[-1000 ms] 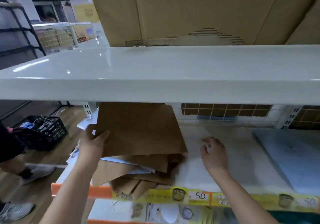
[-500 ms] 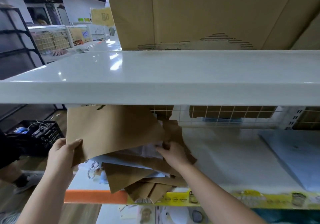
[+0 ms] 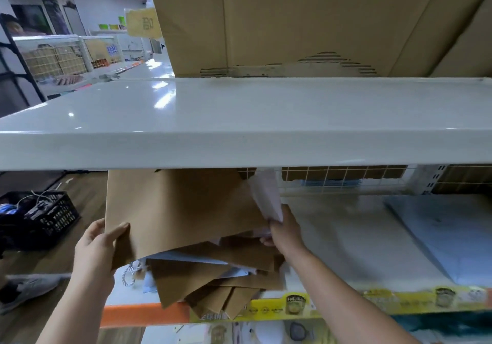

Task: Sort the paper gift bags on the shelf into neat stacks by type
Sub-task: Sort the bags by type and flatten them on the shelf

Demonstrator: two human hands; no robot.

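The left hand (image 3: pixel 97 242) is gripping the lower left corner of a large brown paper bag (image 3: pixel 181 210), thumb lying on its front face and the other fingers hidden behind it. The bag is being held tilted up off the lower shelf (image 3: pixel 346 239), near the shelf's left end, and its top edge is cut off from sight by the white upper shelf (image 3: pixel 239 122).

The right hand (image 3: pixel 285 230) is pinching a pale, whitish bag (image 3: pixel 267 197) at its lower end; that piece is blurred and its top is also lost behind the upper shelf, so its kind is hard to make out. The fingertips of this grip are mostly covered by the paper.

Below both hands a loose pile of bags (image 3: pixel 218 279) is lying at the front left edge of the lower shelf, brown ones overlapping white or pale blue ones, some corners hanging over the front edge. A twisted cord handle (image 3: pixel 130 274) is poking out at the pile's left side. How many bags are in the pile cannot be told.

A pale blue flat stack (image 3: pixel 447 234) is lying toward the shelf's right end, cut off by the frame. A cardboard box (image 3: pixel 306 21) is sitting on the upper shelf.
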